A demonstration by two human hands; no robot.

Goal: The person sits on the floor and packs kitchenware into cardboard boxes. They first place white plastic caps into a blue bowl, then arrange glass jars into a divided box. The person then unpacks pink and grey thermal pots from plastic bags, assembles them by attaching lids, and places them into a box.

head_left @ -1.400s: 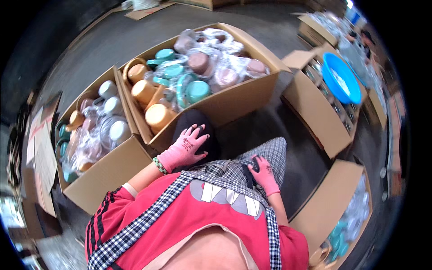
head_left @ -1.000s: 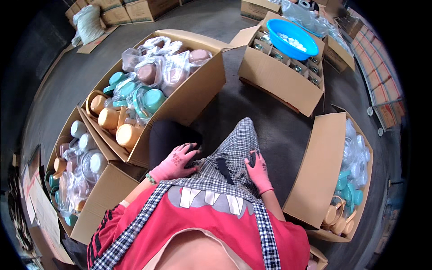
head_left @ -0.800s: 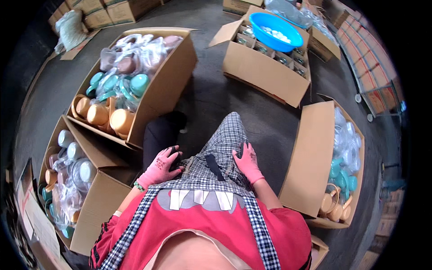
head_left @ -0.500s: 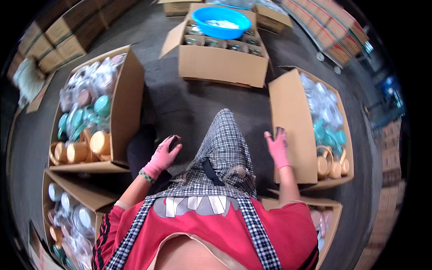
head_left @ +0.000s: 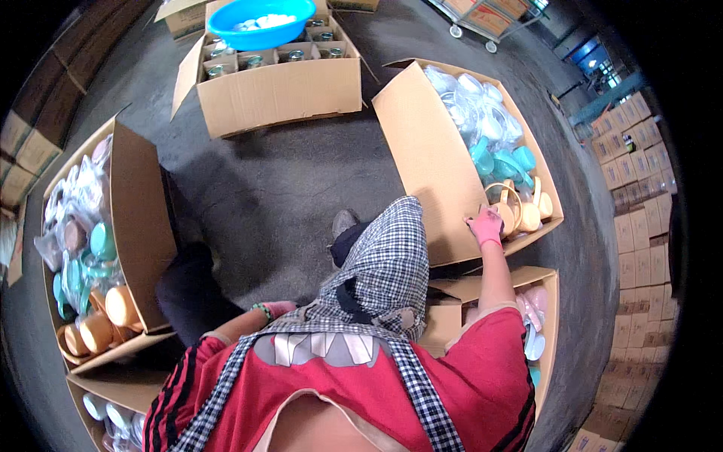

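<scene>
My right hand (head_left: pixel 486 224), in a pink glove, reaches out to the near corner of the open carton on my right (head_left: pixel 429 151). Its fingers lie over the rim against a tan jug with a loop handle (head_left: pixel 512 207); whether they grip it is not clear. More tan jugs, teal lids and clear wrapped jugs (head_left: pixel 482 113) fill that carton. My left hand (head_left: pixel 279 308), also in a pink glove, rests low by my left knee, mostly hidden behind my checked apron (head_left: pixel 384 271).
A carton on my left (head_left: pixel 139 218) holds tan cups and teal lids. Ahead stands a carton of jars (head_left: pixel 279 87) with a blue basin (head_left: pixel 260 19) on top. A smaller carton (head_left: pixel 544 294) sits by my right side. Stacked cartons line the right edge.
My view has swung from the left cartons to the right one. My right hand left my knee and reached out to the right carton's rim. My left hand stayed by my knee.
</scene>
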